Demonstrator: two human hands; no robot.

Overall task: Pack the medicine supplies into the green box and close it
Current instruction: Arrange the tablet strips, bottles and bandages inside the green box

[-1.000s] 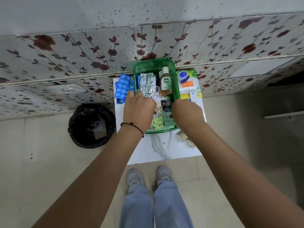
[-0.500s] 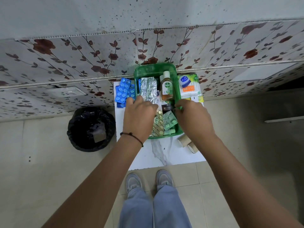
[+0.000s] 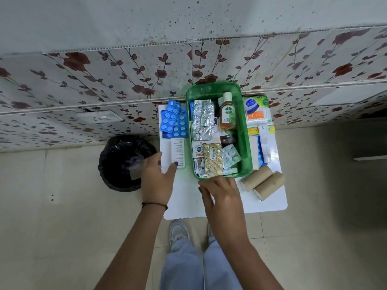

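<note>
Left hand [image 3: 158,181], carton [image 3: 178,152]; Dettol [image 3: 227,114], perhaps Tulips [image 3: 258,116]

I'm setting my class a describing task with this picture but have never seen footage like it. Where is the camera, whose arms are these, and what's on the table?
No machine here: a person wears a wide-angle camera on the head, so you look down along their arms. The one view shows a white table beside a black bin. On it stands an open green box holding a Dettol bottle, silver strips and a gold strip of tablets. Outside lie blue tablet strips and a white carton to its left, cotton buds and two brown rolls to its right. The left hand touches the carton's near end, no grip closed on it; the right hand is at the box's near rim, holding nothing.
</note>
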